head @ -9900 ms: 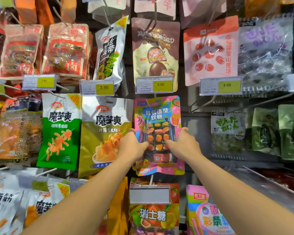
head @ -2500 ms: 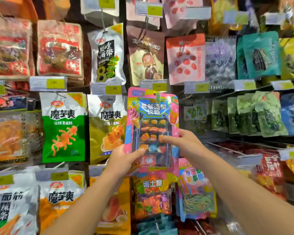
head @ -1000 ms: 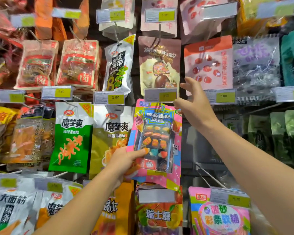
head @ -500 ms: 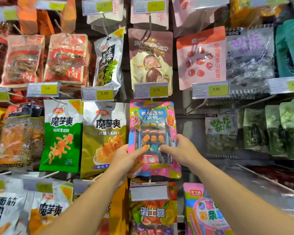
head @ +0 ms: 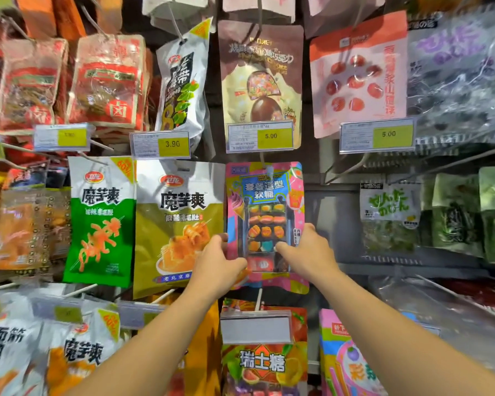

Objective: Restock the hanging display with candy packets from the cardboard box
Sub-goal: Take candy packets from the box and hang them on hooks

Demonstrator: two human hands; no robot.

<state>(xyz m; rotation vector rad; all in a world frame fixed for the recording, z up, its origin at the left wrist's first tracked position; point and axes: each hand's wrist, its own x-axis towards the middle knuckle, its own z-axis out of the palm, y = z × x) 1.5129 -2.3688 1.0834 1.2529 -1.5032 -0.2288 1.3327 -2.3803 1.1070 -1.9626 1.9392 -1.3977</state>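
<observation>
A pink and blue candy packet (head: 265, 192) with a clear window of small sweets hangs upright in the middle of the display, its top hole on a metal peg under the 5.00 price tag (head: 260, 136). My left hand (head: 217, 262) grips its lower left edge. My right hand (head: 306, 250) grips its lower right edge, thumb on the front window. The cardboard box is out of view.
Olive (head: 177, 224) and green (head: 100, 221) snack bags hang left of the packet. A chocolate bag (head: 259, 72) hangs above, a fruit candy bag (head: 263, 364) and blank tag below. To the right are bare pegs (head: 352, 167), then green packets (head: 455, 218).
Half a second ago the packet was tilted slightly; now it hangs straighter and both hands sit lower on its edges. A second ago my right hand was up at the price tag.
</observation>
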